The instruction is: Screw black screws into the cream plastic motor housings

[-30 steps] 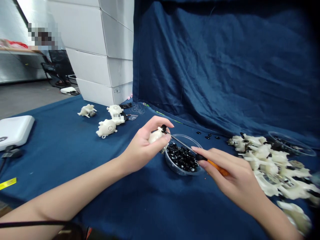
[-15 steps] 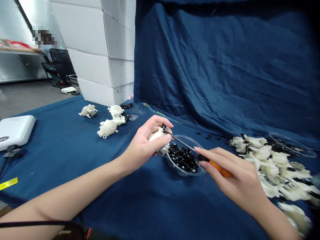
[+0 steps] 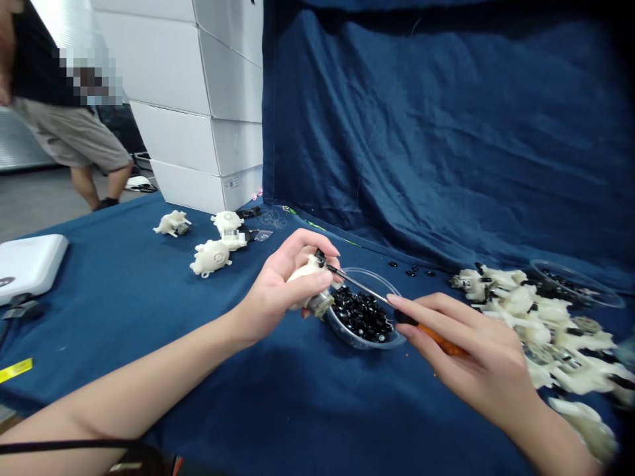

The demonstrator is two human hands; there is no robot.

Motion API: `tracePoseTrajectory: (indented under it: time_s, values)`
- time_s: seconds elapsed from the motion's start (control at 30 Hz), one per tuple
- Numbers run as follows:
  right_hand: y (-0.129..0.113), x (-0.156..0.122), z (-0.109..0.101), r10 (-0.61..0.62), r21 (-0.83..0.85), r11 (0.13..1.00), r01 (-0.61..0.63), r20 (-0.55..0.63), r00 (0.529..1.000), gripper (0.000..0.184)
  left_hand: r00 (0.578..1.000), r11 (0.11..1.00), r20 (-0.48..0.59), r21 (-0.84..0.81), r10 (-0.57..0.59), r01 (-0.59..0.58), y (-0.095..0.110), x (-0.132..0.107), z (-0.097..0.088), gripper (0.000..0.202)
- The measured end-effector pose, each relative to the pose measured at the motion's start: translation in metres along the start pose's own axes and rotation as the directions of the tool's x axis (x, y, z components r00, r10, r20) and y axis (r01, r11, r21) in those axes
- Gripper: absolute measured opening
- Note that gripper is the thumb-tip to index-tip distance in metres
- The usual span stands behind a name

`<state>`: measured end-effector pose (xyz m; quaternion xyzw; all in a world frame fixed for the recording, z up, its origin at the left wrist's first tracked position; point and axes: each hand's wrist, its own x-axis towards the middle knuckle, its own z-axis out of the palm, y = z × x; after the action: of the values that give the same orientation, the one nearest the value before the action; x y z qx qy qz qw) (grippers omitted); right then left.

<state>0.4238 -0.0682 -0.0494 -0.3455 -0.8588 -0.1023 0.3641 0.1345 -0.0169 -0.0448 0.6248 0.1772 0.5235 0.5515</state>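
My left hand (image 3: 270,291) is closed around a cream plastic housing (image 3: 306,270) with a metallic cylinder (image 3: 321,303) at its lower end. A small black piece (image 3: 320,254) sits at the top of that housing. My right hand (image 3: 476,344) grips a screwdriver (image 3: 440,338) by its orange and black handle. Its thin metal shaft points up and left, and the tip meets the housing beside the black piece; exact contact is too small to tell. Behind and below the shaft stands a clear plastic bowl (image 3: 342,336) full of small black parts (image 3: 364,316).
Several similar cream housings (image 3: 526,317) are heaped at the right, near a clear lid (image 3: 612,301) holding small dark parts. More housings (image 3: 211,256) lie at the left. White boxes (image 3: 173,139) are stacked behind, beside a blue curtain (image 3: 446,132). A person (image 3: 74,132) stands beyond the table.
The housing and screwdriver tip have shifted slightly left, and the metallic cylinder shows more. Both hands keep their holds. A standing person has come into view at the upper left.
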Motion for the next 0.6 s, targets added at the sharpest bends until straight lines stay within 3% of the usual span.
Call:
tracePoseTrajectory:
  time_s: [0.17, 0.33, 0.47, 0.6]
  values:
    - [-0.0017, 0.0015, -0.0025, -0.049, -0.132, 0.99, 0.041, -0.053, 0.997, 0.039, 0.999, 0.998, 0.041, -0.056, 0.014, -0.012, -0.0017, 0.0008, -0.0002, 0.023]
    - [-0.0036, -0.0012, -0.0017, -0.083, -0.199, 0.979, 0.047, -0.174, 0.981, 0.056, 0.996, 0.996, 0.086, -0.09, 0.022, -0.014, -0.0021, 0.0003, -0.0007, 0.019]
    - [-0.0021, -0.0018, -0.0016, -0.094, -0.238, 0.97, 0.049, -0.178, 0.979, 0.054, 0.997, 1.0, 0.076, -0.011, -0.004, 0.005, -0.0024, 0.0002, -0.0012, 0.021]
    - [0.0001, 0.0004, -0.0011, -0.088, -0.255, 0.966, 0.05, -0.141, 0.986, 0.048, 0.999, 0.984, 0.025, 0.174, 0.037, -0.041, -0.0023, 0.0021, 0.0003, 0.027]
